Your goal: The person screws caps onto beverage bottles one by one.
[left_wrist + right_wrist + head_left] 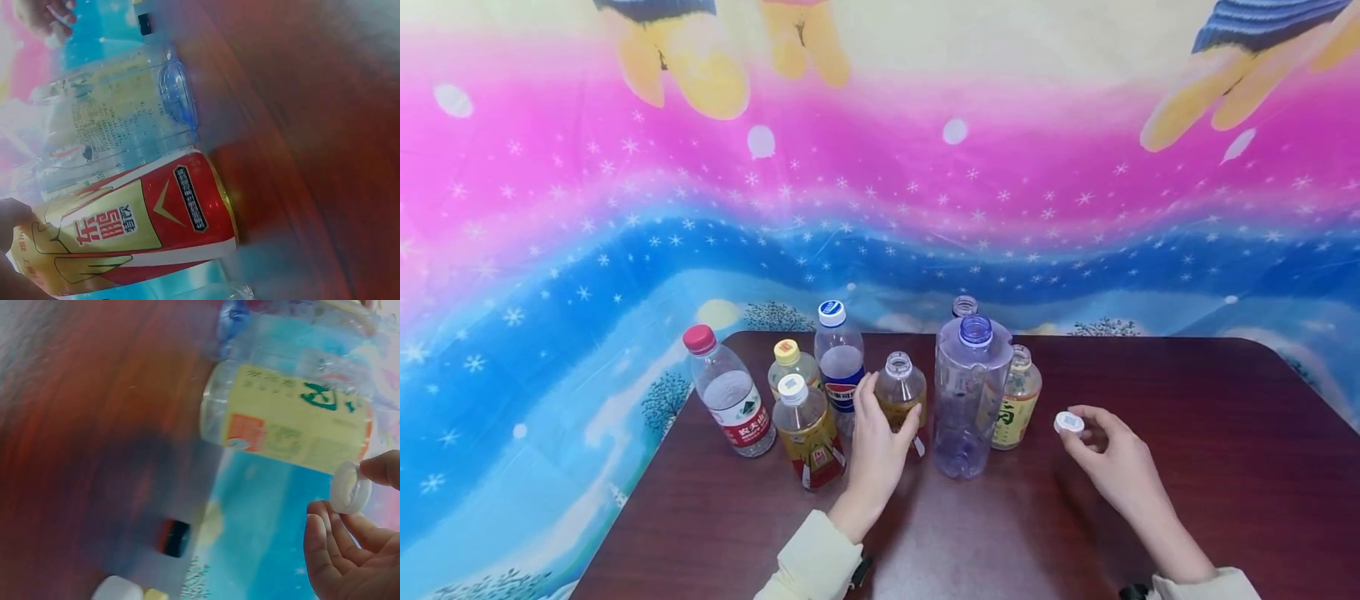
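Bright, even head view, soft sheen on tabletop point(992, 533), hazy, blurred wrist views

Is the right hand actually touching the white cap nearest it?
Touching: the right wrist view shows the right hand pinching the white cap, thumb against one side of its rim, a finger against the other.

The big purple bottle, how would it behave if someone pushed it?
The purple bottle looks see-through with no liquid visible, so it's probably light. It stands tall and narrow, so a high push might tip it. Its glossy side may feel a little slippery.
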{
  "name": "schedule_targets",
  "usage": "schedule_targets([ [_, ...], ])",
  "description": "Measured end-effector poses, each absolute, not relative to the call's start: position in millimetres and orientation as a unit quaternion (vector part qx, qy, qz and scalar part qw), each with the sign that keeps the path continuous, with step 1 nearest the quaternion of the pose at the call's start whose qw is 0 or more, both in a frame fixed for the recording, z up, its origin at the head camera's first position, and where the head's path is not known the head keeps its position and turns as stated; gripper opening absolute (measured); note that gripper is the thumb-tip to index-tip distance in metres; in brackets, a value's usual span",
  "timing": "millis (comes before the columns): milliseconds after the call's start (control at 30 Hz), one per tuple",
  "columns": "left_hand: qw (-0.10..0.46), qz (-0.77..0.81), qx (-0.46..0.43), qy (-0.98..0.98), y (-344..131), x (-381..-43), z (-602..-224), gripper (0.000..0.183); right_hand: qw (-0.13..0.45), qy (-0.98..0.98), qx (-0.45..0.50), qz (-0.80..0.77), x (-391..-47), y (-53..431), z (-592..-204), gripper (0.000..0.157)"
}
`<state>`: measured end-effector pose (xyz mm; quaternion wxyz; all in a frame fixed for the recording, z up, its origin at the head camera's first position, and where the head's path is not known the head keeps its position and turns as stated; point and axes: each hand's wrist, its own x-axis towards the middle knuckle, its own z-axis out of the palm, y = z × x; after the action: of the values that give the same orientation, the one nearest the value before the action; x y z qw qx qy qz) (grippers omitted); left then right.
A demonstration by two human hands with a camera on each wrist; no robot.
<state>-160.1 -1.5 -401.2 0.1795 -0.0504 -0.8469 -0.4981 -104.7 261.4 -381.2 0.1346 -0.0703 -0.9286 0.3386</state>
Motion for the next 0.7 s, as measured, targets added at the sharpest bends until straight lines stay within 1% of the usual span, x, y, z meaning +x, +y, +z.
schedule_targets([
  [167,0.171,-0.507,-0.038,-0.844,-11,-145,-399,0.068,0.206,-0.912,-0.062,0.349,-98,249,-369,0.033],
  [367,0.162,-0.509,-0.051,-0.844,-19,-124,-396,0.071,0.257,-0.895,-0.039,0.362,-89,233,-352,0.03],
  [533,0.18,-0.496,-0.093,-0.844,-15,-109,-395,0.069,0.289,-0.881,-0.005,0.373,-82,216,-341,0.029],
  [700,0.178,-0.495,-0.134,-0.84,-4,-97,-396,0.069,0.286,-0.88,0.028,0.377,-78,204,-336,0.03],
])
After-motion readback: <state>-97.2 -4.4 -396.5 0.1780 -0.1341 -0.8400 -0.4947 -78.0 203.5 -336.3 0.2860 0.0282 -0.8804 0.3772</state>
